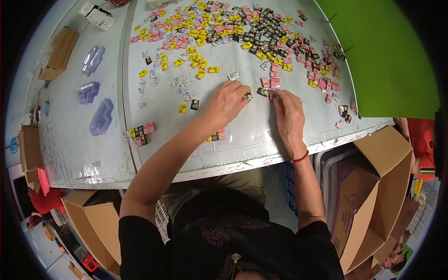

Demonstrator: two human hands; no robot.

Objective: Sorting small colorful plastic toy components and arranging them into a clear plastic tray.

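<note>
Scores of coloured packets (266, 39) strew a grey tabletop (252, 123); the left hand (227, 103) pinches a dark-and-pale piece (248, 96); the right hand (290, 114), apart, has fingertips at a pink packet (272, 94), grip unclear.

Far left: note white container (101, 19); nearer along left side, brown carton (60, 52). Right: note green surface (394, 56). Near side: log open cardboard box (100, 224) left, larger open box (385, 198) right, blue crate (290, 187) between.

glossy-wrapped packets (226, 28), smooth shiny tabletop (240, 133), translucent plastic trays (102, 117), matt cardboard box (388, 203), matt cloth shirt (196, 256)
</note>
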